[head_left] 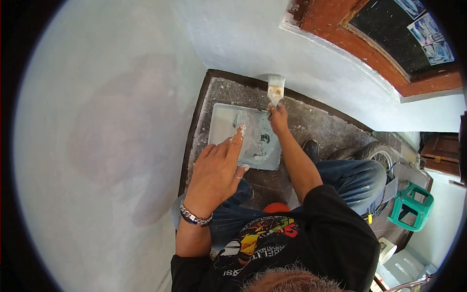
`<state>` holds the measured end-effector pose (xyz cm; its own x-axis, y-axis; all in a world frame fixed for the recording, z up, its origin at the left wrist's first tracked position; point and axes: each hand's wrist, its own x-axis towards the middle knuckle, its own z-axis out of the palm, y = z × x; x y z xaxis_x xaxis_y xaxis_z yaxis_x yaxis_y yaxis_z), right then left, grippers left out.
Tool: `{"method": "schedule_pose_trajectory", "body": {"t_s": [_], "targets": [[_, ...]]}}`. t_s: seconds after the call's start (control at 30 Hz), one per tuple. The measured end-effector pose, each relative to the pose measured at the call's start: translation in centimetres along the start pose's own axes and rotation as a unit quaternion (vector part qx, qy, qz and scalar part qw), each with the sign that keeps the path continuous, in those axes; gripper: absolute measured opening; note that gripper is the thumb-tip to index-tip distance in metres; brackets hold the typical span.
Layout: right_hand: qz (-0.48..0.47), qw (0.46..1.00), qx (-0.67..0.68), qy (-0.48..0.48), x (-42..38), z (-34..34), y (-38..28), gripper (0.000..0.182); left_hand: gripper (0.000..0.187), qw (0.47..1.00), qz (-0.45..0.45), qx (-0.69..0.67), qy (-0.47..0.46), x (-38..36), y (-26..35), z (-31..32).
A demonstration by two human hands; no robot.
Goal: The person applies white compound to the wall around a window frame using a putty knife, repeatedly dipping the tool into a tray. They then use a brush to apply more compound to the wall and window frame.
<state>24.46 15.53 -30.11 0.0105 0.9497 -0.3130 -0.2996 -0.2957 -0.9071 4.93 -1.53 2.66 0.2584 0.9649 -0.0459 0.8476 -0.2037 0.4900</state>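
Note:
My right hand (278, 118) is closed round the handle of a wide paintbrush (276, 89), whose bristles are coated white and point toward the foot of the wall. Below the brush, a paint tray (267, 158) lies on the floor, with pale wet paint and dark bare patches inside. Over the tray's near left part hangs my left hand (214, 168), holding nothing. Its index finger stretches out and the thumb stands apart, both tipped with white paint, while the other fingers bend slightly. A chain bracelet circles that wrist.
Pale walls (121, 97) meet at a corner beside the tray, edged by a dark skirting (326, 108). A brown wooden frame (335, 24) is set in the far wall. To the right are a wheel (382, 155) and a green plastic stool (412, 207). Something red (276, 208) shows near my legs.

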Motion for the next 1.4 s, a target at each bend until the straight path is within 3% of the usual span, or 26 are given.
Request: {"method": "schedule_pose_trajectory", "body": {"t_s": [0.07, 0.17, 0.33, 0.43, 0.53, 0.67, 0.8, 0.9, 1.03, 1.13, 1.27, 1.4], "targets": [[0.041, 0.998, 0.030, 0.021, -1.9, -0.4, 1.5, 0.016, 0.080, 1.000, -0.001, -0.019, -0.001, -0.3, -0.1, 0.0], [-0.048, 0.998, -0.019, -0.026, -2.4, 0.5, -2.6, 0.014, 0.080, 0.999, -0.008, -0.021, -0.031, -0.6, -0.2, 0.4], [-0.121, 0.991, 0.042, -0.038, 1.5, 0.7, -6.5, 0.011, 0.079, 0.999, -0.015, -0.016, -0.042, -0.3, -0.1, 0.4], [-0.033, 0.998, -0.044, 0.005, 0.6, -3.1, -0.7, 0.009, 0.080, 0.999, -0.001, -0.016, -0.033, 0.1, -0.3, 0.2], [0.123, 0.987, 0.060, 0.085, -3.7, -2.6, -1.7, 0.010, 0.081, 0.999, 0.004, -0.023, -0.035, -0.2, -0.2, 0.6], [0.072, 0.994, 0.054, 0.065, -1.0, -1.8, -10.6, 0.011, 0.081, 0.999, 0.008, -0.017, -0.041, 0.3, 0.2, 0.2], [0.004, 0.995, 0.100, 0.009, -5.4, 0.5, -18.7, 0.011, 0.080, 0.999, 0.014, -0.016, -0.034, 0.4, 0.6, 0.2], [0.016, 0.994, 0.109, 0.028, -8.3, -0.6, -16.3, 0.011, 0.080, 0.999, 0.015, -0.024, -0.023, 0.1, 0.7, 0.2], [0.166, 0.976, 0.100, 0.100, -3.2, -3.9, -11.4, 0.010, 0.079, 0.998, -0.011, -0.010, -0.057, 0.2, 0.6, 0.6], [0.070, 0.987, 0.133, 0.051, -2.3, -3.1, -16.5, 0.009, 0.079, 0.998, -0.015, -0.003, -0.069, 0.1, 0.3, 1.0], [-0.029, 0.995, 0.094, 0.006, -9.8, -1.8, -22.5, 0.013, 0.080, 0.999, 0.009, 0.000, -0.046, 0.1, 0.3, 1.3], [-0.196, 0.980, 0.015, 0.035, -8.3, -6.8, -19.4, 0.013, 0.081, 0.998, 0.001, 0.017, -0.059, 0.5, 0.2, 1.6]]}}
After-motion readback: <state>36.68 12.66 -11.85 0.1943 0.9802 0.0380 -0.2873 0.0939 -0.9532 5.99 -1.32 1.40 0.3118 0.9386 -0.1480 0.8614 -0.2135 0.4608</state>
